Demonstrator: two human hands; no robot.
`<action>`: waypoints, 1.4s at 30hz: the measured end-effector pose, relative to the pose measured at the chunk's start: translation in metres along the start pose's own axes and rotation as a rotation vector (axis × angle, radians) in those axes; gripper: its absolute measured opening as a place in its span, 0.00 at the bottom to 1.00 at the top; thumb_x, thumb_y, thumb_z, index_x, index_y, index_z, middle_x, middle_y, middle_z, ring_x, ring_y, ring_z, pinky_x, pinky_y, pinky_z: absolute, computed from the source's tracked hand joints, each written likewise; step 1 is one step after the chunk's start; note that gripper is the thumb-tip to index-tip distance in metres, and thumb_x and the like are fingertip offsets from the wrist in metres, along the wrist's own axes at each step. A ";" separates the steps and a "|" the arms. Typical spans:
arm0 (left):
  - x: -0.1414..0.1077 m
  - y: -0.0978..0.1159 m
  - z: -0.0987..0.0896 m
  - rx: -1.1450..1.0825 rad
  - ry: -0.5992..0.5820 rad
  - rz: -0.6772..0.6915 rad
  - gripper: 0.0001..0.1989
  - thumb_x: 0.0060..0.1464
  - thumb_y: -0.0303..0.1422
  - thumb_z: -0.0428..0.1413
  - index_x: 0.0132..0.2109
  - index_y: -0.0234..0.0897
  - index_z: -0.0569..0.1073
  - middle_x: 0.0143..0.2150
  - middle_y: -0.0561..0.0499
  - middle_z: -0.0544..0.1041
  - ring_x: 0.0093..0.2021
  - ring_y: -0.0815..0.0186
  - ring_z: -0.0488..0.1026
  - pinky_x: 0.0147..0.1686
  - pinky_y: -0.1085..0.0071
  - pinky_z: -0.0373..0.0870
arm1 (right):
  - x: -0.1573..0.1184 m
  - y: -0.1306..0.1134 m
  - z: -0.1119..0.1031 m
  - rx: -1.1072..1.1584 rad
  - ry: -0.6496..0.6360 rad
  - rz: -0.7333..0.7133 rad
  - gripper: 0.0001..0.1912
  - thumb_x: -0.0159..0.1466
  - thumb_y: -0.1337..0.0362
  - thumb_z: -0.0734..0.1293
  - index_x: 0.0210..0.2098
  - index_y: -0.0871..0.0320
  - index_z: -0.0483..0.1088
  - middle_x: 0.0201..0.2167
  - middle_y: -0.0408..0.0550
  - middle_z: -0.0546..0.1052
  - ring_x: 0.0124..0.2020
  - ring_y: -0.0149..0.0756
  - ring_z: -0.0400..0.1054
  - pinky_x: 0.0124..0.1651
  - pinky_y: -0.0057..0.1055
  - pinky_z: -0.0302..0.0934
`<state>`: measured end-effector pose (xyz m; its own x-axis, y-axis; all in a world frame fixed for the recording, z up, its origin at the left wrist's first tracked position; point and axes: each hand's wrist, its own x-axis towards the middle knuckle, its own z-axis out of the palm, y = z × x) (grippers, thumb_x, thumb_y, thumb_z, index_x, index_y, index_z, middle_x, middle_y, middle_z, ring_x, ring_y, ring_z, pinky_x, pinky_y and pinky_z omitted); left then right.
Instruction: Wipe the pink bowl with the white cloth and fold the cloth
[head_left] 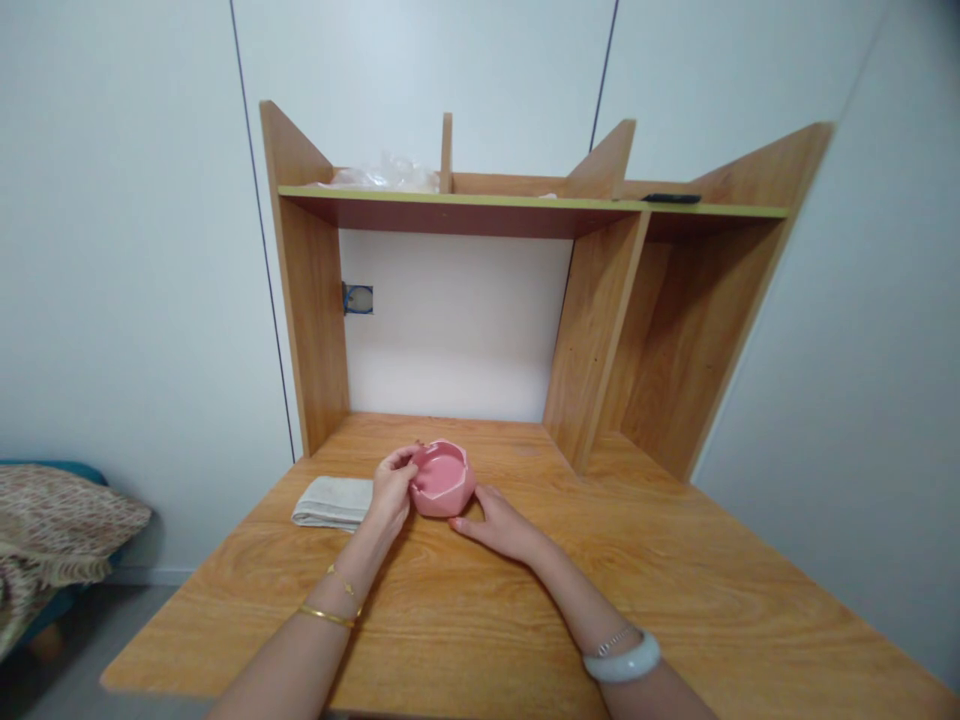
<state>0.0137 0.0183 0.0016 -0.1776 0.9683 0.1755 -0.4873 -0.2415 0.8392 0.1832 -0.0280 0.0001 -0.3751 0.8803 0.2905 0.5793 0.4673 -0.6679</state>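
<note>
A pink faceted ashtray (442,503) with an angular, notched rim is tilted toward me above the wooden desk, its hollow showing no contents. My left hand (391,487) pinches the rim on its left side, thumb inside the edge. At the lower right, my right hand (504,522) cups the base, with the thumb in front and the fingers partly hidden behind. Whether the base touches the desk I cannot tell. Just left of my left hand lies a folded light grey cloth (334,502), partly covered by the wrist.
The wooden desk (435,620) carries a shelf unit (592,320) at the back. On its upper shelf are a clear plastic bag (386,174) and a dark flat object (672,198). A wall socket box (359,299) shows behind. A patterned cover (67,510) drapes over furniture at left.
</note>
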 end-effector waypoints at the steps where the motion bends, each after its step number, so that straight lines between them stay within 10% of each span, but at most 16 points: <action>1: -0.001 0.000 0.000 -0.006 -0.002 0.002 0.13 0.27 0.26 0.59 0.29 0.33 0.72 0.33 0.50 0.75 0.28 0.69 0.71 0.22 0.78 0.63 | 0.000 -0.001 0.000 0.037 0.011 -0.024 0.30 0.52 0.57 0.66 0.52 0.57 0.60 0.51 0.52 0.67 0.50 0.44 0.61 0.51 0.40 0.55; 10: 0.005 -0.006 -0.007 0.042 0.029 0.010 0.22 0.34 0.15 0.52 0.40 0.35 0.70 0.41 0.47 0.74 0.43 0.67 0.71 0.45 0.71 0.66 | 0.004 0.001 0.004 0.097 0.082 -0.066 0.33 0.49 0.55 0.68 0.52 0.57 0.60 0.50 0.50 0.68 0.49 0.42 0.62 0.50 0.38 0.56; 25: 0.005 -0.015 -0.010 0.283 -0.106 -0.046 0.12 0.33 0.20 0.50 0.29 0.31 0.73 0.26 0.50 0.75 0.29 0.65 0.71 0.32 0.72 0.66 | 0.013 0.025 0.018 0.369 0.107 0.081 0.35 0.43 0.62 0.73 0.48 0.58 0.60 0.47 0.51 0.71 0.46 0.40 0.66 0.49 0.39 0.59; 42: -0.003 -0.007 -0.007 0.305 -0.135 0.021 0.15 0.36 0.24 0.49 0.36 0.35 0.70 0.35 0.51 0.73 0.36 0.66 0.69 0.32 0.74 0.65 | 0.012 0.019 0.009 0.230 0.061 0.032 0.32 0.45 0.65 0.70 0.49 0.60 0.61 0.47 0.51 0.71 0.47 0.41 0.65 0.50 0.38 0.58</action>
<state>0.0119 0.0164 -0.0083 -0.0602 0.9679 0.2439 -0.2029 -0.2511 0.9465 0.1828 -0.0095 -0.0150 -0.3105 0.9010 0.3030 0.4075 0.4142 -0.8139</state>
